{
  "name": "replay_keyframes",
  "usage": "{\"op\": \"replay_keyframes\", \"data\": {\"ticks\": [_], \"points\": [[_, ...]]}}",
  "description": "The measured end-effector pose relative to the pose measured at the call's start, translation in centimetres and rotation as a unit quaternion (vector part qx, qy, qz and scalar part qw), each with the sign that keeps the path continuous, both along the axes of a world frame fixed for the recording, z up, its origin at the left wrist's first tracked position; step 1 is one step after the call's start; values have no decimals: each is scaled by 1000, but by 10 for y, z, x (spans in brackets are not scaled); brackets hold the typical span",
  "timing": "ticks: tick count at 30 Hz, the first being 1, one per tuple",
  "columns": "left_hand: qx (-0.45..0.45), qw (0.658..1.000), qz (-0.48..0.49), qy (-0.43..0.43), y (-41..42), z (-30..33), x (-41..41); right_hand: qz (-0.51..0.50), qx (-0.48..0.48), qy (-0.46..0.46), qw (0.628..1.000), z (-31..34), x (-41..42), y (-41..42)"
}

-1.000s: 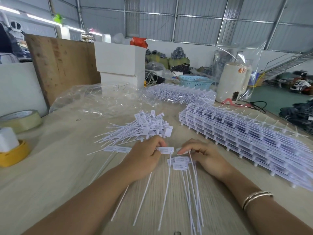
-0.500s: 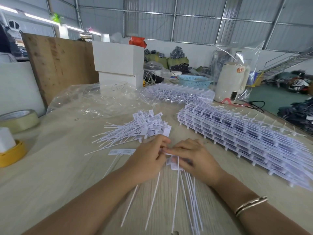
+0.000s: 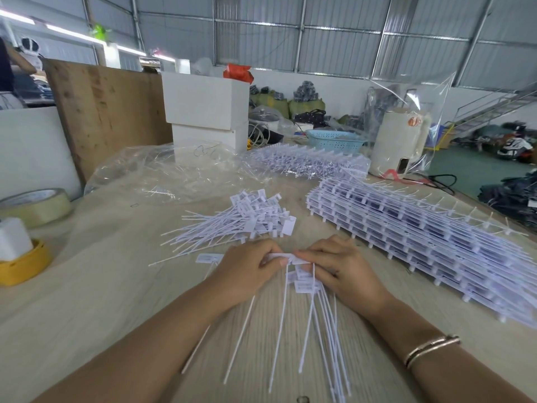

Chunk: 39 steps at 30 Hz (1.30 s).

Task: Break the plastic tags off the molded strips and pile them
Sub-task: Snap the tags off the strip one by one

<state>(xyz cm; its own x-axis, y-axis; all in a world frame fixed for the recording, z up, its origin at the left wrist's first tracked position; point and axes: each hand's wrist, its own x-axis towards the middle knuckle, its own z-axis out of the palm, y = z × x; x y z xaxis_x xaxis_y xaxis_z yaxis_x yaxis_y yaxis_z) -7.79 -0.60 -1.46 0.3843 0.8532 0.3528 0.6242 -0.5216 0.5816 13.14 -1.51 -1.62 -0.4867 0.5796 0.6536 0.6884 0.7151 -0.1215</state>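
White tags (image 3: pixel 302 282) beside stacked strips (image 3: pixel 421 242)

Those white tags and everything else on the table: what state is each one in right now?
Left hand: pinching a tag strip.
Right hand: pinching the same strip.
Loose tag pile: heaped on the table.
Molded strip stack: unbroken, stacked.
Tape roll: lying flat.
Clear plastic bag: crumpled.

Wooden table (image 3: pixel 87 286), tag pile (image 3: pixel 241 222), stacked strips (image 3: pixel 421 245), tape roll (image 3: pixel 37 205)
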Motion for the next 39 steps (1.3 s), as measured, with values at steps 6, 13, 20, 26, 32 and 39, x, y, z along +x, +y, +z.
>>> {"op": "replay_keyframes", "data": {"ticks": [6, 13, 20, 26, 32, 39], "points": [[-33, 996, -38, -71, -1, 4, 2, 23, -114, 91, 989, 0, -1, 0], [-24, 993, -65, -94, -4, 4, 7, 26, -224, 217, 950, 4, 2, 0], [-26, 993, -87, -77, -5, 4, 7, -13, -231, 397, 888, 10, 14, -1], [-34, 993, -47, -103, -1, 2, 0, 15, -251, 205, 946, 9, 7, -3], [-68, 992, -27, -101, 0, 0, 0, 28, -294, 102, 950, 6, 9, -3], [-42, 995, -21, -89, 1, 0, 1, 17, -152, 92, 984, 4, 7, -6]]}}
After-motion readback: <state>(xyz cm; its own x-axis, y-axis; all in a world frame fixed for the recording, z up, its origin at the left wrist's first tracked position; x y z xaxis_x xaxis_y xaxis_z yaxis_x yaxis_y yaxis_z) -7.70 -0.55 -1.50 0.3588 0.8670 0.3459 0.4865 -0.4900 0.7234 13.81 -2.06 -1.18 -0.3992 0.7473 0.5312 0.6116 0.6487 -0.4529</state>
